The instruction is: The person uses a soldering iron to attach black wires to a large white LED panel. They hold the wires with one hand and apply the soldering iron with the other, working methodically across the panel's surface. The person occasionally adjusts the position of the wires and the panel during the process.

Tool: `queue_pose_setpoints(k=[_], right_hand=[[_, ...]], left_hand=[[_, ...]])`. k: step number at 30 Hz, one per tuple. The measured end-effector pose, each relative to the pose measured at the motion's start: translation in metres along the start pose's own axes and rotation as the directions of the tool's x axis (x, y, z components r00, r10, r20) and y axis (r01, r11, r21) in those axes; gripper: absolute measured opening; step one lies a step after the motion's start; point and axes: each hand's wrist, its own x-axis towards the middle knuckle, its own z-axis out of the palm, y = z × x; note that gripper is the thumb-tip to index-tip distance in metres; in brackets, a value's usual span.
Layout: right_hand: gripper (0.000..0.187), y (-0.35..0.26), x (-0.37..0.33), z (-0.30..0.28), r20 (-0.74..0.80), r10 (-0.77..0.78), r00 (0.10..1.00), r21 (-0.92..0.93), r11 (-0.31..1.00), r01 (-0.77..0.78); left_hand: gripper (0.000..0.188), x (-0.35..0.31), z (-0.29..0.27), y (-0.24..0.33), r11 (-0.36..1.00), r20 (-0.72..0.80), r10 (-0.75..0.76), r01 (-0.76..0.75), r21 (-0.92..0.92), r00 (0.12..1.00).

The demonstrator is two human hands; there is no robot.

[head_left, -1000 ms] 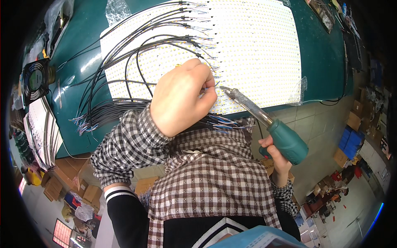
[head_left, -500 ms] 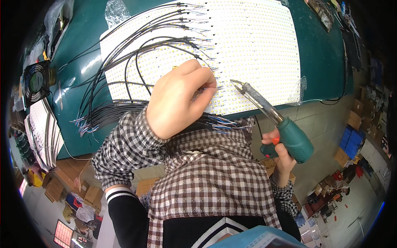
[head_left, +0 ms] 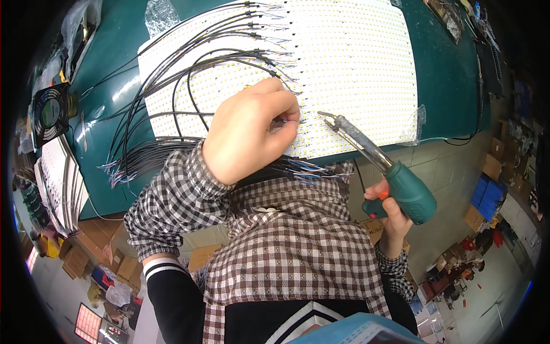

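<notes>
Head view: nearest, a brown-and-white checked apron [head_left: 292, 246] is covering the person's front. The right hand [head_left: 395, 221] is clamping its grip around the green handle of a soldering gun [head_left: 411, 198], whose metal tip is pointing up and left over a white LED board [head_left: 361, 74]. That tip is sitting near the left hand [head_left: 249, 132] but apart from it. Over the board, the left grip is pinching with thumb and 1 finger together; I cannot tell whether a wire is lying between them. The board is resting on a green desk [head_left: 450, 86], with black cables [head_left: 166, 146] running across its left side. Farther off, 1 black fan [head_left: 48, 113] is standing at left, and cardboard boxes [head_left: 74, 261] are lying beyond.
</notes>
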Motion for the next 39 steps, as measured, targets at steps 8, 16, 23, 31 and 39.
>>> queue_pose_setpoints(k=[8,16,23,31,39], right_hand=[[0.034,-0.001,-0.002,0.003,0.018,0.024,1.000,-0.054,0.998,-0.023],[0.033,0.000,-0.003,0.005,-0.002,0.045,0.999,-0.034,0.998,-0.045],[0.032,0.002,-0.002,0.007,-0.004,0.021,1.000,-0.031,0.999,-0.021],[0.053,0.018,-0.008,-0.004,0.043,-0.016,0.999,0.033,0.999,0.014],[0.039,-0.001,-0.001,0.010,-0.026,-0.013,1.000,-0.057,0.998,0.012]], left_hand=[[0.004,0.003,-0.001,0.000,1.000,0.015,-0.007,0.007,0.030,1.000],[0.004,0.003,-0.001,0.000,0.999,0.022,-0.021,0.020,0.026,1.000],[0.004,0.003,-0.001,0.000,0.999,0.026,-0.018,0.017,0.037,0.999],[0.004,0.003,-0.001,0.001,0.999,0.022,-0.017,0.016,0.038,1.000],[0.004,0.003,-0.001,0.001,0.999,0.027,-0.026,0.025,0.041,0.999]])
